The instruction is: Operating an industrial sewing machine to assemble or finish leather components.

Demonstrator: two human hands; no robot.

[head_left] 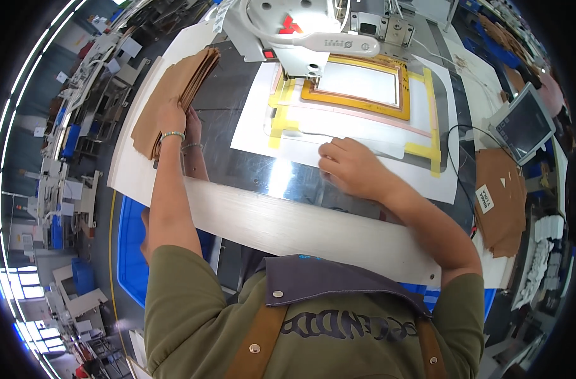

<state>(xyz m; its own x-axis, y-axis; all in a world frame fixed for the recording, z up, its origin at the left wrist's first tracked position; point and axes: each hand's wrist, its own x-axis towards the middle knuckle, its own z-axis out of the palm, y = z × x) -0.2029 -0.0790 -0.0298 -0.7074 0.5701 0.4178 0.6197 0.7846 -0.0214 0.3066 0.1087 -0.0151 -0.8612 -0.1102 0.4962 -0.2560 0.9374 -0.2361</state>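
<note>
My left hand [172, 117], with a beaded bracelet at the wrist, grips the right edge of a stack of brown flat pieces [163, 95]. Its fingertips are partly hidden among the layers. My right hand [352, 167] is closed with curled fingers at the front edge of a white sheet [256, 136]. Whatever it may hold is hidden. Close to its fingertips, a slim pale strip [313, 133] lies over the sheet. Beyond that hand, a yellow-edged rectangular frame [357, 114] sits under the white sewing machine head [303, 60]. Yellow tape [435, 126] borders a clear template.
A small screen [523, 123] on a stand is at the right, its black cable curving beside the sheet. More brown pieces [499, 202] with a white label lie below it. A blue bin [131, 246] stands under the table's left front edge [288, 230].
</note>
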